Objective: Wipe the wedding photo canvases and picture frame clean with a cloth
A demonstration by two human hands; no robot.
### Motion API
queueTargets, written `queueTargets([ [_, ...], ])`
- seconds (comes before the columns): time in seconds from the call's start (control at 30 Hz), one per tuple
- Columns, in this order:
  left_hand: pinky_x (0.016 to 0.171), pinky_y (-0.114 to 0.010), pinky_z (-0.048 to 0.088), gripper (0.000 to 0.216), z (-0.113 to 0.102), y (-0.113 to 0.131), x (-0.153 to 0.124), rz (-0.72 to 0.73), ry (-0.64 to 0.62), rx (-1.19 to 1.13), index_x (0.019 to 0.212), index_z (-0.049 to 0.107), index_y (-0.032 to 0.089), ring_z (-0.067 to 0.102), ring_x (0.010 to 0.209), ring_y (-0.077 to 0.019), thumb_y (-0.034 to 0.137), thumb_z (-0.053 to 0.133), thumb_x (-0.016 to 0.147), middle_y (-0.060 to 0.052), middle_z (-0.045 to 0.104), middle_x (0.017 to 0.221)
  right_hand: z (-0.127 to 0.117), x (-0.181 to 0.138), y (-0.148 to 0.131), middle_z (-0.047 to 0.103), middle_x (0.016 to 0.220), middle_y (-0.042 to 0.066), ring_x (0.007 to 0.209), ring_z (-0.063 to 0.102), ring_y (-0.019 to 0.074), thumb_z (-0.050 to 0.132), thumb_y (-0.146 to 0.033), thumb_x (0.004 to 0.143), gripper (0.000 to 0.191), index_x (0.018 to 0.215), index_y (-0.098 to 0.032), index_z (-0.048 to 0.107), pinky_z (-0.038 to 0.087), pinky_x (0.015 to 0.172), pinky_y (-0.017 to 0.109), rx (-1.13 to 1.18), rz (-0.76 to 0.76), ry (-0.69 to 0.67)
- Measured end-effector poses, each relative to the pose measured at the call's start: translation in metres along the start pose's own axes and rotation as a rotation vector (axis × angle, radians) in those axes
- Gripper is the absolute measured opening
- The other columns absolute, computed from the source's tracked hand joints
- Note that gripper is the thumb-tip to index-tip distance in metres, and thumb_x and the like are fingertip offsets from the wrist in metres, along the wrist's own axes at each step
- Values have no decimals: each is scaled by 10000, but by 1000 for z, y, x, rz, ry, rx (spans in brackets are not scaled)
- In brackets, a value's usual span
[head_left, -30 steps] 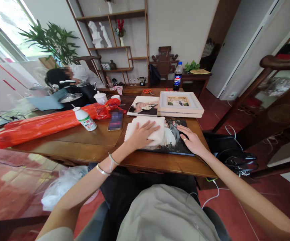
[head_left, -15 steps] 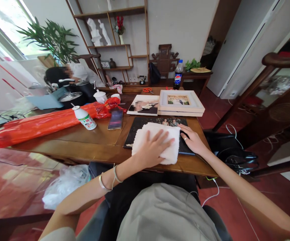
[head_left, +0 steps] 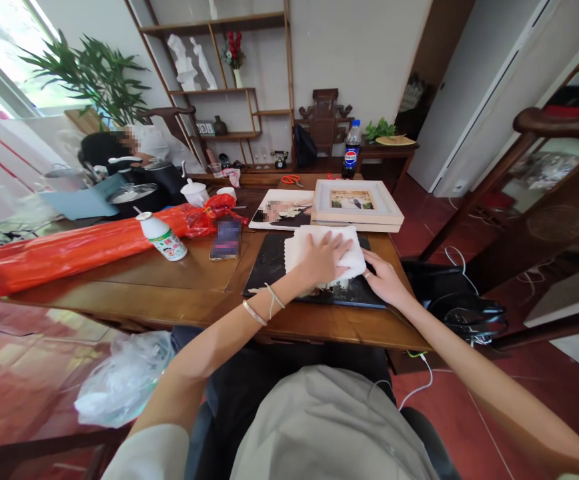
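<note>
My left hand [head_left: 322, 259] lies flat on a white cloth [head_left: 351, 264], fingers spread, pressing it onto a dark photo panel [head_left: 268, 265]. The cloth covers the upper middle and right of the panel, hiding part of its picture. At the panel's right edge rests my right hand [head_left: 388, 281], its fingers stretched out close to the cloth's corner. The fingertips there are partly hidden. Behind the panel lie a light-coloured photo print [head_left: 278, 220] and a white framed picture [head_left: 393, 208], the frame overlapping the print's right side.
Left of the panel are a phone [head_left: 225, 239], a white bottle [head_left: 162, 237] and a long red plastic-wrapped bundle [head_left: 84, 240]. Orange-handled scissors [head_left: 291, 179] and a cola bottle [head_left: 351, 152] stand farther back. A person [head_left: 149, 143] is at the far left behind black pots.
My left hand has moved the cloth forward and slightly right over the panel, uncovering its lower left and near edge. My right hand stays at the right edge.
</note>
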State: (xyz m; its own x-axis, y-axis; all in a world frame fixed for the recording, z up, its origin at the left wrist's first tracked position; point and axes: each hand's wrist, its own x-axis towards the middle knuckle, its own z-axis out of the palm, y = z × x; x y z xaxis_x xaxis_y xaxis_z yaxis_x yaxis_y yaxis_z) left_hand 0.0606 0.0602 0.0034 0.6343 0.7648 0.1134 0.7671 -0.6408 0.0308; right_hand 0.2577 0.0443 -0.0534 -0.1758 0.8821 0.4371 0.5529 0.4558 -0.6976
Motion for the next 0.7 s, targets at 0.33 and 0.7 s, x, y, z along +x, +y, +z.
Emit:
queueTargets([
  [0.33,1048,-724,197,691,1,59,-23,38,-3,95,1500,260,190,165,1424,-411,420,521,903,-144,223,1565,2,3,-4,602,1338,70,1232,549,253,527,-363,826,458,1251,-208,600,350,1091,453,525,360,254],
  [0.7,1088,-655,215,719,-9,22,-84,3,-21,9,1496,247,286,176,1448,-318,305,584,861,-71,229,1573,1,3,-4,554,1392,84,1318,472,238,584,-424,819,473,1239,-209,614,276,1144,426,436,348,226],
])
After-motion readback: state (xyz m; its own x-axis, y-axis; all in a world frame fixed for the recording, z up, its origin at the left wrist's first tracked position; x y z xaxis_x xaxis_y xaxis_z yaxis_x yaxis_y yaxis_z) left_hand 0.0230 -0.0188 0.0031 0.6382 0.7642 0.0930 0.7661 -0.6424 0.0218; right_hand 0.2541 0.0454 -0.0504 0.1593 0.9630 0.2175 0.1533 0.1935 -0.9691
